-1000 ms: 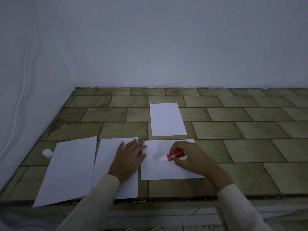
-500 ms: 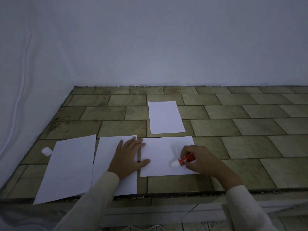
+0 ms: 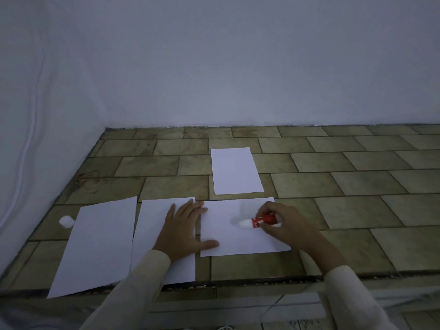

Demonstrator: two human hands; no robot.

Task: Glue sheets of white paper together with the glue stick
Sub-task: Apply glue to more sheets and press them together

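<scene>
Glue stick (image 3: 264, 220) gripped in R hand (image 3: 289, 226), white tip on sheet (image 3: 226, 242); L hand (image 3: 184, 231) flat, fingers straight, pressing sheet's left edge w/ thumb.

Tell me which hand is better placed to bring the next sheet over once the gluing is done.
Left, probably. The left hand lies flat on the neighbouring sheet and holds nothing, while the right hand grips the glue stick over the sheet being glued.
</scene>
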